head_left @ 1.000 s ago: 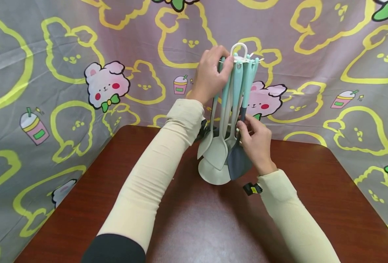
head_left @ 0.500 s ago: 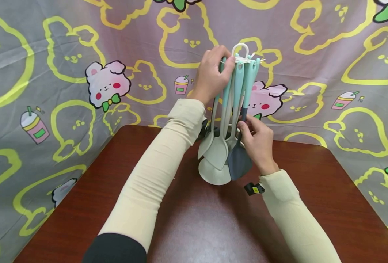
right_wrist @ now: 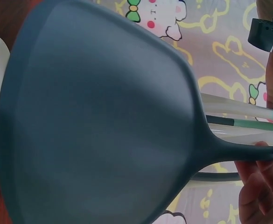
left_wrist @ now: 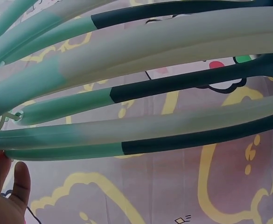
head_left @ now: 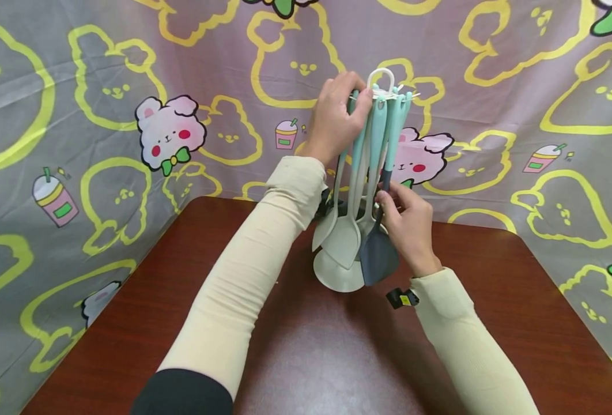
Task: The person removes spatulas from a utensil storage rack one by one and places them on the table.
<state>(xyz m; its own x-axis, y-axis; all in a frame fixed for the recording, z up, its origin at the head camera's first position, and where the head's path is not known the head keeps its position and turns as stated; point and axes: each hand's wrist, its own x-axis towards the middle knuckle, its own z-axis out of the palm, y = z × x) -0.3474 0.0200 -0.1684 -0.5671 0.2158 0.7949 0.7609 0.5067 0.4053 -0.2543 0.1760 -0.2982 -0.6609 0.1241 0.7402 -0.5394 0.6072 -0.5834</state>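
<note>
A white utensil rack, its loop (head_left: 382, 72) on top and its round base (head_left: 339, 275) on the table, carries several kitchen utensils with mint handles. My left hand (head_left: 337, 115) grips the rack's top at the left, thumb in front beside a mint handle; its fingers are partly hidden. In the left wrist view, fingertips (left_wrist: 19, 182) show by the handle ends. Lower down, my right hand (head_left: 407, 222) pinches the dark grey shaft of a spatula (head_left: 378, 256), whose handle hangs among the others. The spatula's broad blade (right_wrist: 103, 116) fills much of the right wrist view. Beside it hangs a pale turner (head_left: 342, 242).
The brown table (head_left: 306, 357) reaches back to a patterned cloth (head_left: 223, 69) that hangs behind and along the sides. Other pale and dark utensil shafts (left_wrist: 187, 79) stand close together around the rack.
The rack's top and both hands have shifted very slightly to the right, while the base stays almost where it was. Both hands keep their holds.
</note>
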